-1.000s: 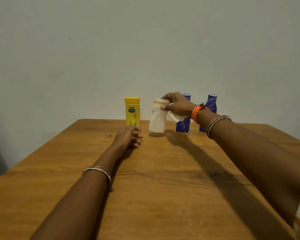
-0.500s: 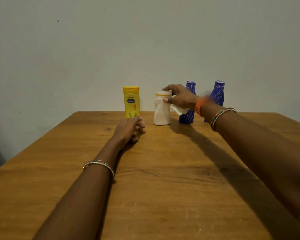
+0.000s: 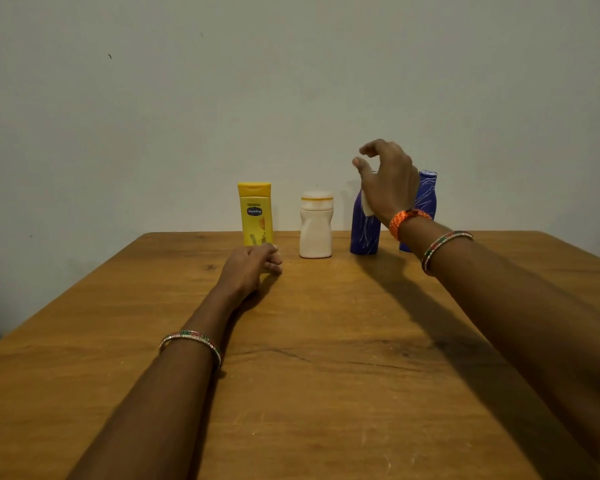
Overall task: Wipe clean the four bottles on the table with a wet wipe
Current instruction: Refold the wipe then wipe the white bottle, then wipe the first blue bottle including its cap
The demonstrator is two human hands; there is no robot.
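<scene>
Wooden desk point(image 3: 326, 341) against a plain wall: four bottles upright along its far edge.
Right hand point(image 3: 390, 181), fingers spread, wet wipe point(image 3: 368, 206) tucked in palm, hovers over nearer blue bottle point(image 3: 362, 233); left hand point(image 3: 248, 268) rests loosely curled, empty. Bottle likely light, rigid, tippable; grip mid-body.

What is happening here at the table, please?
A person is cleaning bottles that stand in a row at the far edge of a wooden table. The right hand is raised in front of the nearer blue bottle, with a white wipe tucked in its palm. The white bottle stands upright on the table, free of any hand. The left hand rests on the table just in front of the yellow bottle. A second blue bottle stands behind the right wrist.
</scene>
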